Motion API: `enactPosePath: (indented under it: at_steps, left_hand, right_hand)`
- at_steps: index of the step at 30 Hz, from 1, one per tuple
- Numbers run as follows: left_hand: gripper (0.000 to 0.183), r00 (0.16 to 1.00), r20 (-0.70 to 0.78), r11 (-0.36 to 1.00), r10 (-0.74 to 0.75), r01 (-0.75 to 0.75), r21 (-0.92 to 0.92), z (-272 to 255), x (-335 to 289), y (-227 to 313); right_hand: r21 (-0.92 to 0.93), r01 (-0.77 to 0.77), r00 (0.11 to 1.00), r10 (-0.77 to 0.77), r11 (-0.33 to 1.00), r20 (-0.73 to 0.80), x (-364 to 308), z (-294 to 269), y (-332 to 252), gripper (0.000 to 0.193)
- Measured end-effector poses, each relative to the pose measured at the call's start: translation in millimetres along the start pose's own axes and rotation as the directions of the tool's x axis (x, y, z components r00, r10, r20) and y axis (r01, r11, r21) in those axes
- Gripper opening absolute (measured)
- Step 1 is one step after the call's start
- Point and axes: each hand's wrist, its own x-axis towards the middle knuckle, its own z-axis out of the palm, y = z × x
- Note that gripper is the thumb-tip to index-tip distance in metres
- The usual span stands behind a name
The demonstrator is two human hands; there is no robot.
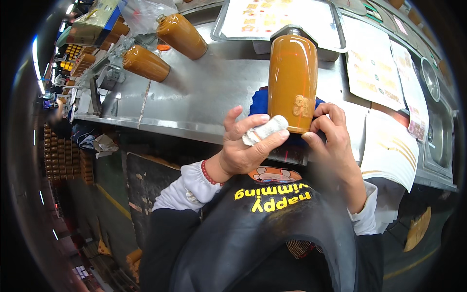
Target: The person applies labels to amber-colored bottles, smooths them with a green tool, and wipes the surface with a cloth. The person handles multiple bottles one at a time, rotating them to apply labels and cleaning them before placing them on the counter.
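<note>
Left hand [243, 152]: the thumb and fingers are closed around a small white cloth [266, 128], which may be wrapped over one finger; another finger stands raised and bent away.
Right hand [335, 134]: the fingers are loosely curled, thumb beside forefinger, at the bottle's lower right corner; whether they pinch it or merely steady it, one cannot tell.
Brown bottle [293, 73]: between the hands, base toward the person, neck pointing away; whether it stands or leans is unclear.
Progress: handling seems under way at the base, with the cloth against or just beside its lower left edge. The raised emblem [302, 107] is already on the glossy side. Which parts are finished and which remain does not show.
Wrists: both forearms reach forward from the lower edge, the left angling in to the right, the right angling in to the left; both sleeves are white.
Blue cloth [260, 103]: behind and below the bottle, showing on both sides.
Metal bench [228, 78]: two more brown bottles [182, 36] are at the left, well apart from the hands.
Right side: printed sheets [372, 68] lie beyond a striped white cloth [389, 146].
</note>
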Motion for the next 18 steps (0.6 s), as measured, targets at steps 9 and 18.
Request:
enactPosePath:
  at_steps: [9,18]
  left_hand:
    - [0.033,0.998,-0.069,0.997,-0.005,0.0,-0.071,21,3,7]
    - [0.038,0.964,-0.068,0.961,-0.257,0.247,-0.124,15,-29,11]
  right_hand:
    - [-0.02,-0.014,1.0,0.014,1.0,-0.004,-4,4,1,0.023]
    - [-0.008,0.046,0.999,-0.046,0.999,-0.021,-1,3,1,0.025]
